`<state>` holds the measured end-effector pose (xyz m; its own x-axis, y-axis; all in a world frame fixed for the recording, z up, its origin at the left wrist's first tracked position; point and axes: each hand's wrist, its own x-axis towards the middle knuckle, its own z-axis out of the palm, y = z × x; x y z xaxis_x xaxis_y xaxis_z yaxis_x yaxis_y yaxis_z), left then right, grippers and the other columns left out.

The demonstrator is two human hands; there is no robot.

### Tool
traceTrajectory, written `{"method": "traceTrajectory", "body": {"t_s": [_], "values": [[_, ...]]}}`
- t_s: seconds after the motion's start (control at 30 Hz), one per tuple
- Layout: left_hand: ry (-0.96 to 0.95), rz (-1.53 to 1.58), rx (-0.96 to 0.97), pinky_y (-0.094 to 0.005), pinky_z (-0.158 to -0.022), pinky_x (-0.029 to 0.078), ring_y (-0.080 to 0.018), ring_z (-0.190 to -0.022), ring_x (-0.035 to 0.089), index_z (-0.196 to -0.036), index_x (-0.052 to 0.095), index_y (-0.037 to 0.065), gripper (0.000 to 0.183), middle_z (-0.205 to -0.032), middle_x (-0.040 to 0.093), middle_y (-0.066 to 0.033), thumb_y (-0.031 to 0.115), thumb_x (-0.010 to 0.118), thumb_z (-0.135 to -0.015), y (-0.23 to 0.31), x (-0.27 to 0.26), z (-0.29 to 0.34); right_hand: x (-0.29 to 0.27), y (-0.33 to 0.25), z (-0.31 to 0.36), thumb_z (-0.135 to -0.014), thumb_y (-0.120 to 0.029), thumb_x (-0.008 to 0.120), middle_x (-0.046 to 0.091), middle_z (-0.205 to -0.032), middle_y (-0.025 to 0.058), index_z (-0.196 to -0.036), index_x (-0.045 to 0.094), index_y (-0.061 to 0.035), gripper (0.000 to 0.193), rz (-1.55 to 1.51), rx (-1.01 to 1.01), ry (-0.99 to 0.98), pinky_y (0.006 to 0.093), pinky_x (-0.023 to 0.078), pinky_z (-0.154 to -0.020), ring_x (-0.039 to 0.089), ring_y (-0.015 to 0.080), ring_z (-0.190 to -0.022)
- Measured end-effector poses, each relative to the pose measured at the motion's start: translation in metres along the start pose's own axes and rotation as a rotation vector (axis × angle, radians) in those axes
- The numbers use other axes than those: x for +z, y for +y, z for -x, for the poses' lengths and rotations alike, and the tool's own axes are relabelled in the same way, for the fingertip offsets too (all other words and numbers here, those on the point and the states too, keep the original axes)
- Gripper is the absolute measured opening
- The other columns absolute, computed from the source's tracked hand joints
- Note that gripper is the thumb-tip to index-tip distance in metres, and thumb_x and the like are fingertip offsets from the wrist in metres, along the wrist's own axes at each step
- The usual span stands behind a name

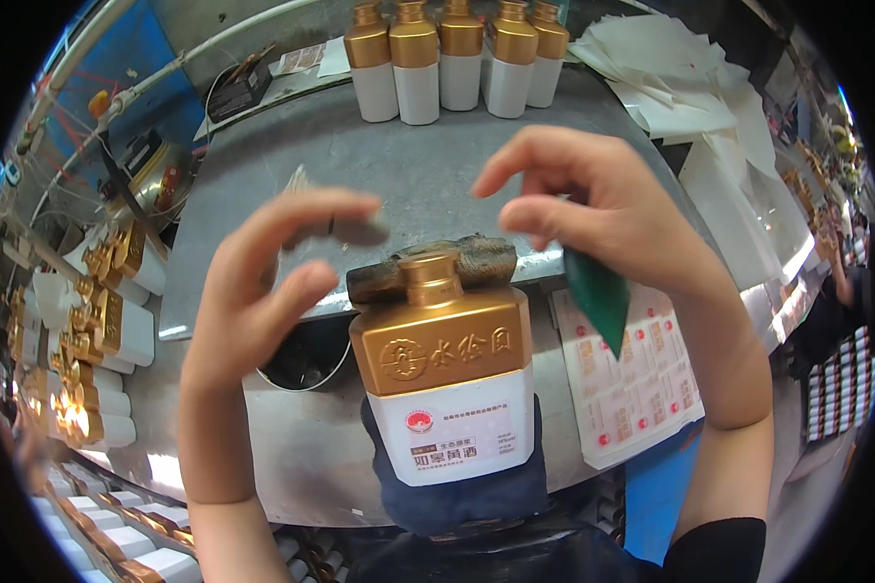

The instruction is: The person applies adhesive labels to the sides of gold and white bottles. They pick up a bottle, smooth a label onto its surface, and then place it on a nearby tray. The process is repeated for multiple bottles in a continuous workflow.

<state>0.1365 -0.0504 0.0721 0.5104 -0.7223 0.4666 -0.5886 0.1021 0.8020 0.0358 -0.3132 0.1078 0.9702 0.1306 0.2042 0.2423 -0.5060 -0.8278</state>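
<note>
A flat bottle (444,367) with a gold upper half and a white lower half lies before me, label upward. Its neck rests against a dark, worn roll (484,260), its body on a dark blue pad (464,500). My left hand (272,267) hovers left of the neck, thumb and fingers apart; a grey covering seems to sit on a blurred fingertip. To the right of the neck, my right hand (593,199) is raised with thumb and forefinger apart. From under its curled lower fingers sticks a green pointed scraper (598,296). Neither hand touches the bottle.
Several gold-and-white bottles (457,63) stand at the table's (262,185) far edge. A printed label sheet (632,379) lies at right, white paper (739,155) behind it. A dark round container (306,360) sits left of the bottle. More bottles (112,321) crowd the left.
</note>
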Motion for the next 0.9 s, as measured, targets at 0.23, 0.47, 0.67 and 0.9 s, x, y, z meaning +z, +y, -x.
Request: {"method": "traceTrajectory", "body": {"t_s": [0.23,0.47,0.67,0.9], "values": [[0.021,-0.42,0.012,-0.0371,-0.094,0.039,-0.0259,-0.096,0.058,-0.105,0.073,0.009,0.023,-0.096,0.071,-0.0052,0.013,0.064,-0.084,0.002,0.022,0.033,-0.004,0.011,0.063,-0.09,-0.013,0.064,0.057,-0.065,-0.0017,-0.095,0.064,0.0,0.014,-0.057,0.159,0.125,0.0194,0.039,-0.056,0.053,0.0027,-0.06],[-0.116,-0.749,0.189,-0.048,-0.104,0.025,-0.0226,-0.1,0.057,-0.112,0.071,0.016,0.035,-0.08,0.068,-0.0023,0.04,0.057,-0.091,0.036,0.031,0.021,-0.011,0.018,0.102,-0.09,-0.008,0.062,0.061,-0.074,0.0002,-0.096,0.063,0.0018,0.011,-0.153,0.222,0.225,0.0179,0.042,-0.059,0.055,0.003,-0.063],[-0.253,-1.015,0.293,-0.053,-0.111,0.015,-0.0237,-0.109,0.053,-0.118,0.069,0.017,0.063,-0.069,0.063,-0.0025,0.063,0.035,-0.093,0.032,0.057,-0.009,-0.006,0.02,0.102,-0.09,-0.008,0.063,0.06,-0.073,-0.0006,-0.097,0.064,0.0011,0.012,-0.216,0.22,0.217,0.0182,0.041,-0.057,0.054,0.0021,-0.064],[-0.172,-0.826,0.152,-0.0493,-0.11,0.019,-0.0245,-0.102,0.058,-0.111,0.071,0.008,0.055,-0.082,0.071,-0.0054,0.05,0.037,-0.1,0.042,0.024,0.021,-0.016,0.029,0.124,-0.089,-0.008,0.063,0.062,-0.074,0.0,-0.093,0.065,0.0022,0.011,-0.162,0.25,0.279,0.0181,0.041,-0.057,0.054,0.0022,-0.064]]}}
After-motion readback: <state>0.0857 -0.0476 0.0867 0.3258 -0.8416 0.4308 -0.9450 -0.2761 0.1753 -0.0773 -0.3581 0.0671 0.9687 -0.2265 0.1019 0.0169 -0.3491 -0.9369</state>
